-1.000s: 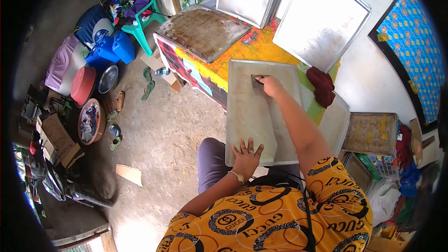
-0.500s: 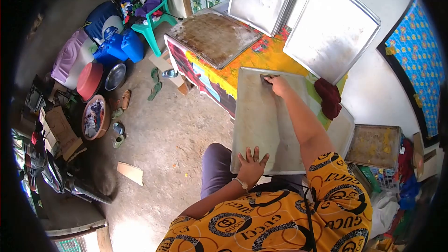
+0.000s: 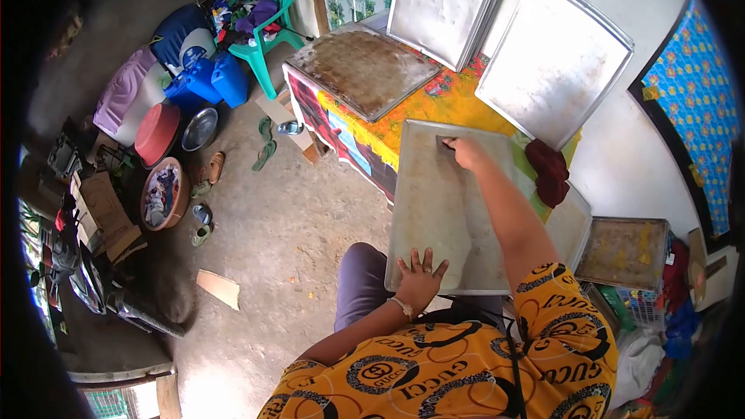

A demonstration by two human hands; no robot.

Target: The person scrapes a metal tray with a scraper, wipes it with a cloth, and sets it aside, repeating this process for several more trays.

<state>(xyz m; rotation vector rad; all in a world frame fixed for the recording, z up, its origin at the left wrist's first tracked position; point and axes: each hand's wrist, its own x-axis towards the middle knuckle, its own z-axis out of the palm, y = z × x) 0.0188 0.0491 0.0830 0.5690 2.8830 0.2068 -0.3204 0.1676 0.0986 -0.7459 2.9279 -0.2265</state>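
Note:
A large grey metal baking tray [image 3: 434, 209] leans between my lap and the table edge. My left hand [image 3: 420, 279] lies on its near end with fingers spread, a ring on one finger. Toward the tray's far end, my right hand [image 3: 466, 153] is closed on a small dark flat scraper [image 3: 444, 141], which is pressed to the tray's surface. The fingers partly cover the scraper. Right of the tray, a dark maroon cloth [image 3: 546, 172] lies bunched on the table corner.
A browned, stained tray [image 3: 365, 68] lies on the table with a yellow flowered cloth [image 3: 380, 140]. Two stacks of trays, a left stack [image 3: 442, 8] and a right stack [image 3: 555, 54], lean on the wall. Another stained tray [image 3: 623, 251] rests atop a crate [image 3: 642, 302] at right.
The whole view has shifted slightly. My right hand stays near the tray's far end, and less of the scraper shows beside the fingers. My left hand keeps its place on the tray.

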